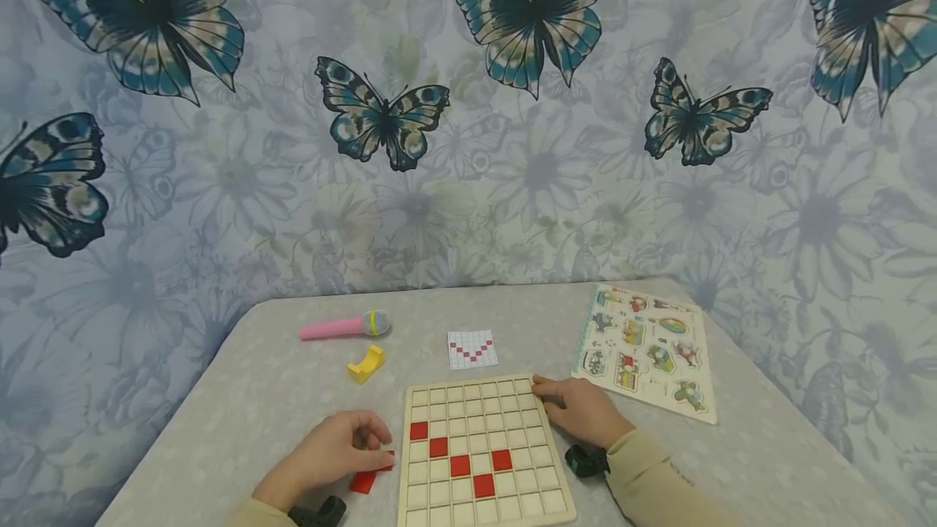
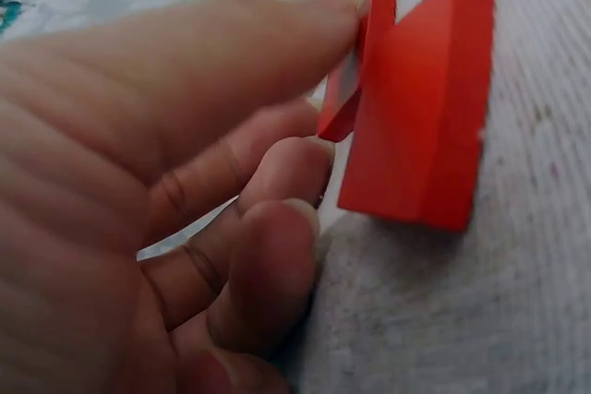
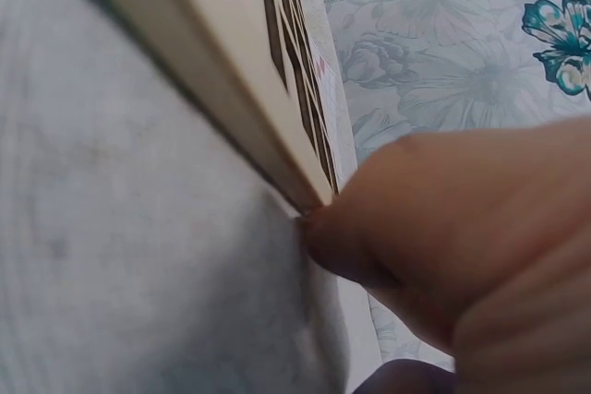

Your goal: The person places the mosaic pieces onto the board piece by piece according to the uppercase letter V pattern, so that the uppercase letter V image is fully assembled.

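My left hand (image 1: 329, 454) pinches a small red square tile (image 2: 349, 76) between thumb and fingers, to the left of the board. Under it, another red tile (image 1: 362, 482) lies on the table; in the left wrist view it overlaps the held one. A pale wooden grid board (image 1: 512, 421) lies flat in front of me. Several red tiles, one of them a tile (image 1: 459, 466) near the middle, sit in its squares in a slanting line that turns up at the right. My right hand (image 1: 586, 411) holds the board's far right corner, thumb at the side edge.
Beyond the board lies a small pattern card (image 1: 472, 350) with a red V of squares. A pink toy microphone (image 1: 337, 328) and a yellow curved block (image 1: 366, 364) lie at the back left. An illustrated puzzle board (image 1: 644, 348) lies at the right, near my right hand.
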`<state>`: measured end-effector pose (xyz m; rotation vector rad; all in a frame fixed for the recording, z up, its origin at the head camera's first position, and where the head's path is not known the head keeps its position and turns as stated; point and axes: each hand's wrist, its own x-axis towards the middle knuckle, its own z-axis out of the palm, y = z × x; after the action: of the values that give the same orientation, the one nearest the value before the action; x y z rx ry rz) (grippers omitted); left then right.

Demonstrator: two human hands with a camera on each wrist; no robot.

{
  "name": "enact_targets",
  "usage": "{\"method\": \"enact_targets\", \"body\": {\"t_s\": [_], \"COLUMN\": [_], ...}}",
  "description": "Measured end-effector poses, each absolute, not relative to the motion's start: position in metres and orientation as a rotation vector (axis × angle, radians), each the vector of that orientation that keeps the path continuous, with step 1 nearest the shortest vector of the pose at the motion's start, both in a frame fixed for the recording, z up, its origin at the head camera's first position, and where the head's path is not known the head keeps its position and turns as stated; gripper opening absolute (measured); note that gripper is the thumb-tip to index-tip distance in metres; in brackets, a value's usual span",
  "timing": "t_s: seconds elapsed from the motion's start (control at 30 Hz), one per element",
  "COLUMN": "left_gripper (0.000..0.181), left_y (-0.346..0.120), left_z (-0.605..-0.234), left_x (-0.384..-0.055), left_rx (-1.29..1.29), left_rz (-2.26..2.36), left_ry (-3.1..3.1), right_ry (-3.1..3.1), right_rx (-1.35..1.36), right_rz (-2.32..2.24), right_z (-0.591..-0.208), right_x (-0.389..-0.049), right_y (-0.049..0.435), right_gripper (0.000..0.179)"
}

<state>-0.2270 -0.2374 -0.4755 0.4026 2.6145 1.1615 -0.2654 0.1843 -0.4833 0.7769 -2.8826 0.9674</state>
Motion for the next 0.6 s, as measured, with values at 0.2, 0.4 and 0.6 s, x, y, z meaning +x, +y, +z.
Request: {"method": "enact_targets", "body": {"t_s": [0.2, 0.4, 0.6], "left_gripper": [0.033, 0.030, 0.035], "left_y": [-0.2387, -0.2359, -0.2415], "left_z": [-0.4778, -0.4770, -0.4704], "left_x": [-0.2234, -0.2228, -0.2219], "left_rx": [0.441, 0.412, 0.444], "left_rz": [1.154, 1.148, 1.123], "left_ry": [2.615, 2.654, 2.650], "right_ry": [-2.872, -2.874, -2.884], "right_rx": [0.778, 0.762, 0.761], "right_rz": [0.960, 0.972, 0.960], "right_z": [-0.4890, -0.4864, -0.4862], "right_x": [-0.2643, -0.2638, -0.2655], "right_y": [0.1822, 0.1823, 0.1829], "right_gripper": [0.035, 0.035, 0.034]}}
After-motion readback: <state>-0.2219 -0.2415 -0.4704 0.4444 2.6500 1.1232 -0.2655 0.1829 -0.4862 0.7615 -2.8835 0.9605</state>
